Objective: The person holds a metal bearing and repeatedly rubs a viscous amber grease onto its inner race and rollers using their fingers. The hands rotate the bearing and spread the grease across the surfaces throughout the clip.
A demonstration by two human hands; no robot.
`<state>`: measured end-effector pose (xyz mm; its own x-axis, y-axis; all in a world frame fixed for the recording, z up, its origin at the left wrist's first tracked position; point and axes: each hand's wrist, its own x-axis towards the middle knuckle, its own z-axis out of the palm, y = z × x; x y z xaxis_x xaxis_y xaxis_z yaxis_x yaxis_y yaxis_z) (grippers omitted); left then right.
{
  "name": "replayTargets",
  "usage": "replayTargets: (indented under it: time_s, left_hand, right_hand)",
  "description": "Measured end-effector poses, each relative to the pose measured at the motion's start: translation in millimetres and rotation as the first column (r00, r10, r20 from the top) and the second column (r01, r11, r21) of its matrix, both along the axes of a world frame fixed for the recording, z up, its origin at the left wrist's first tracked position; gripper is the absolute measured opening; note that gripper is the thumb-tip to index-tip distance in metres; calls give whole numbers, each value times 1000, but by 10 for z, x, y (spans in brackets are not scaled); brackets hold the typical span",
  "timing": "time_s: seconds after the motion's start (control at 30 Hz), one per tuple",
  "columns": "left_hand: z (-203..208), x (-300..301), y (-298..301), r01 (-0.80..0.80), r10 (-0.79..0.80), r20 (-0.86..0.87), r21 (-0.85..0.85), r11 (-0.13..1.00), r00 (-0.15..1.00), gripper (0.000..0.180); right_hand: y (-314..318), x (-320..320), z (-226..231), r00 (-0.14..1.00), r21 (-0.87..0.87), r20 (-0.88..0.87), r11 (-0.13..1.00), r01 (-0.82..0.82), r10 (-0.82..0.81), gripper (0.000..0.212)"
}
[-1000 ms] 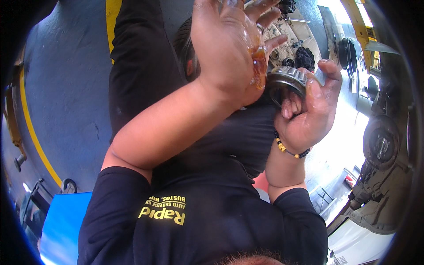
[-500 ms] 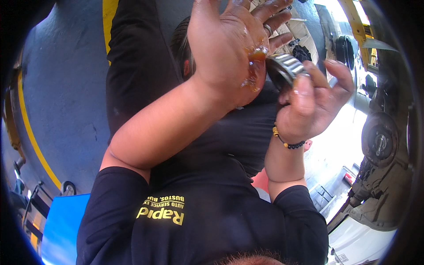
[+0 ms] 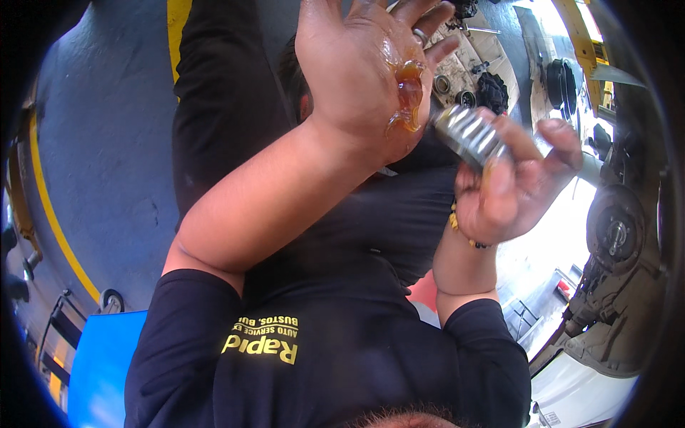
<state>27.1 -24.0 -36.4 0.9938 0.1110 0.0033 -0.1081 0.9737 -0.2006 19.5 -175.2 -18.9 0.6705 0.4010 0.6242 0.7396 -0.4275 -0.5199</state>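
My left hand (image 3: 360, 85) is held palm up with its fingers spread, and a ring sits on one finger. Shiny amber grease (image 3: 409, 96) lies in a thick smear over the edge of the palm. My right hand (image 3: 510, 182), a beaded bracelet at its wrist, grips a roller bearing (image 3: 471, 134) between thumb and fingers. Silvery rollers show around the bearing's side, slightly blurred. It is tilted just right of the greased palm, with a small gap between them.
Beyond my hands, a soiled cardboard sheet (image 3: 492, 48) carries ring-shaped parts (image 3: 443, 84) and a dark crumpled item (image 3: 492, 91). A wheel hub (image 3: 615, 227) stands at the right, near a white panel (image 3: 581, 389). A blue surface (image 3: 107, 364) is at lower left.
My right hand has moved the roller bearing right and slightly down, away from the left palm. My left hand has shifted slightly left and up.
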Motion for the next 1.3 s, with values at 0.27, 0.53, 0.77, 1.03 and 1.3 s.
replayTargets:
  time_s: [0.27, 0.53, 0.77, 1.03, 1.3]
  left_hand:
    - [-122, 17, 19, 38, -39, 129, 9, 999, 991, 75]
    - [22, -70, 19, -69, 69, -53, 6, 998, 996, 68]
    - [15, -73, -14, -142, 145, -93, 41, 989, 985, 68]
    - [26, -118, 165, -107, 108, 6, -33, 994, 994, 63]
    - [88, -231, -65, -152, 155, -75, 48, 987, 985, 63]
  right_hand:
    - [18, -172, 89, 970, 190, -243, 979, 75, -27, 58]
    - [63, -200, 30, 953, 248, -301, 963, 102, -23, 56]
    - [46, -202, -77, 970, 143, -238, 987, 77, -41, 42]
    - [-1, 0, 0, 866, 482, -492, 855, 189, 86, 37]
    - [172, 43, 157, 754, 757, -539, 609, 239, 374, 37]
